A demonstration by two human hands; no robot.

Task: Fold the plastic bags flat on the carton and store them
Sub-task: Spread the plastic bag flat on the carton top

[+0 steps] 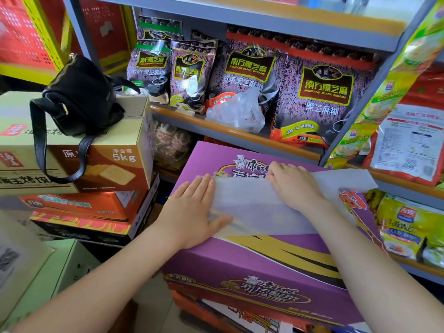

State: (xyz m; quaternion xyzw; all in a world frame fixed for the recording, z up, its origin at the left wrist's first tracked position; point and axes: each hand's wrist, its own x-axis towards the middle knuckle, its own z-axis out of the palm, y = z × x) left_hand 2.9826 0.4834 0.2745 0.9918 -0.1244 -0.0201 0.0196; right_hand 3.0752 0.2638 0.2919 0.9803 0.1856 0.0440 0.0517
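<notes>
A translucent white plastic bag [259, 205] lies spread flat across the top of a purple carton [240, 265]. My left hand [192, 212] presses flat on the bag's left end, fingers straight. My right hand [293, 186] rests on the bag's upper middle, its fingertips curled at the far edge; whether they pinch the film is unclear. The bag's right end [346, 181] sticks out past my right hand toward the shelf. A crumpled clear plastic bag [237, 111] sits on the shelf edge behind the carton.
Grey shelving [240, 135] holds black sesame packets [324, 92] behind and cereal packs [406, 227] to the right. On the left, stacked cartons [115, 159] carry a black handbag [81, 97]. More boxes lie below left.
</notes>
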